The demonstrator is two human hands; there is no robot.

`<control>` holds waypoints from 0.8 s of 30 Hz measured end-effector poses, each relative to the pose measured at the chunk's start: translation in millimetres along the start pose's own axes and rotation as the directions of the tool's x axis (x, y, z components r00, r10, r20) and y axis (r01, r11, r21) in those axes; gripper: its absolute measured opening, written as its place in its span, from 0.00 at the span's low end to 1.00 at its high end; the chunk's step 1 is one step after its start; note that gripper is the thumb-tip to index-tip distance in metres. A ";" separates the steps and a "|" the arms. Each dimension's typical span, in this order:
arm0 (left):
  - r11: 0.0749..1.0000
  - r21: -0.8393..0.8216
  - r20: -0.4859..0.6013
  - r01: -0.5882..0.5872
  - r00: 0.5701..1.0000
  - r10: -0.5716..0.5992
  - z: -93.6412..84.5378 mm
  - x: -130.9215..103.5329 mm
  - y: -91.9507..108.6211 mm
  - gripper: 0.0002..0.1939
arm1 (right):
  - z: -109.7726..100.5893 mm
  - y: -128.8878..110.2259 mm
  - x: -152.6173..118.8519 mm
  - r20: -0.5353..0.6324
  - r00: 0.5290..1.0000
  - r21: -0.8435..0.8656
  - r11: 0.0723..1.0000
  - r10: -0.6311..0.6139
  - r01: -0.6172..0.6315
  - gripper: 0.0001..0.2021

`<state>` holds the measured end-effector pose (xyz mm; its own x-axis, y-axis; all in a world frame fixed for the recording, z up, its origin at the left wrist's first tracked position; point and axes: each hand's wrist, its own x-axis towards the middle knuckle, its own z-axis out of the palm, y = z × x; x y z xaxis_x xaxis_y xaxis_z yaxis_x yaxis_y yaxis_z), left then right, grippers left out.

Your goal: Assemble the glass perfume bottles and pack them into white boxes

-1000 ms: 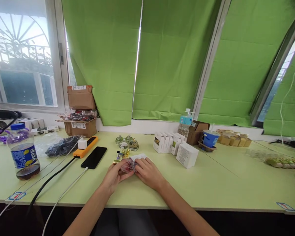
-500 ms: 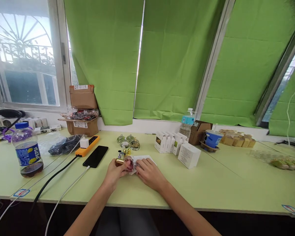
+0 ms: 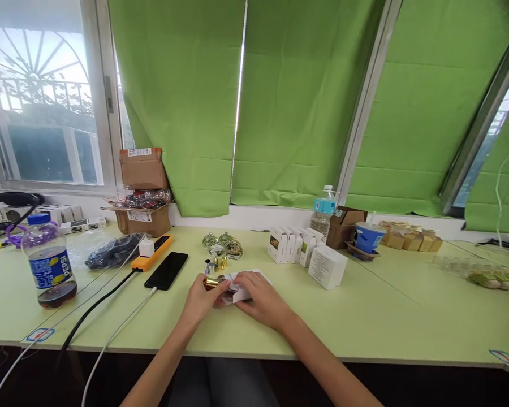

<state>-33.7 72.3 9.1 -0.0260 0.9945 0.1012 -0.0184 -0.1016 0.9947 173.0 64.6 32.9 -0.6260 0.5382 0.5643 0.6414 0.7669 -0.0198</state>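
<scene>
Near the table's front, my left hand is closed around a small glass bottle with a gold cap; it looks like a perfume bottle. Fingers and white card hide most of its glass. My right hand grips a white carton, whose loose flap stands against the bottle. How far the bottle sits inside the carton cannot be made out. Just beyond the hands stand several gold and silver caps. Behind these is a cluster of ornate glass bottles.
White boxes stand to the right, before a water bottle and a blue cup. On the left lie a black phone, an orange power strip and cables, with a Pepsi bottle farther out.
The glass bottle and the white carton have come together. The carton's flap now covers much of the pinkish glass that showed before, and my right hand has tilted it up.
</scene>
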 end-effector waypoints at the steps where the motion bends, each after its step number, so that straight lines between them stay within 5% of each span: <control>1: 0.999 0.052 0.013 -0.010 1.000 0.010 -1.6 -0.4 -2.0 0.28 | -1.2 2.6 -1.6 -0.010 0.999 0.053 0.998 0.043 -0.043 0.23; 11: 0.892 0.401 0.102 -0.211 0.977 0.185 -3.1 -12.6 14.4 0.23 | -11.5 22.4 -13.5 0.074 0.981 0.326 0.926 0.177 -0.192 0.31; 17: 0.874 0.376 0.195 -0.308 0.948 0.250 -0.6 -16.8 13.4 0.31 | -10.6 19.5 -12.7 0.094 0.985 0.351 0.921 0.146 -0.170 0.38; 20: 0.879 0.379 0.178 -0.291 0.955 0.239 1.6 -16.9 10.3 0.33 | -10.5 24.4 -9.2 0.026 0.981 0.427 0.885 0.194 -0.186 0.31; 24: 0.833 0.476 0.161 -0.281 0.959 0.232 5.2 -19.2 10.5 0.35 | -2.0 48.6 -9.7 -0.188 0.853 0.414 0.827 0.486 -0.380 0.20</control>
<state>-28.2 52.3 17.7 0.1313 0.9345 0.3309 0.4678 -0.3527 0.8104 211.1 95.9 28.1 -0.1390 0.7661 0.6275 0.5850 0.5748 -0.5721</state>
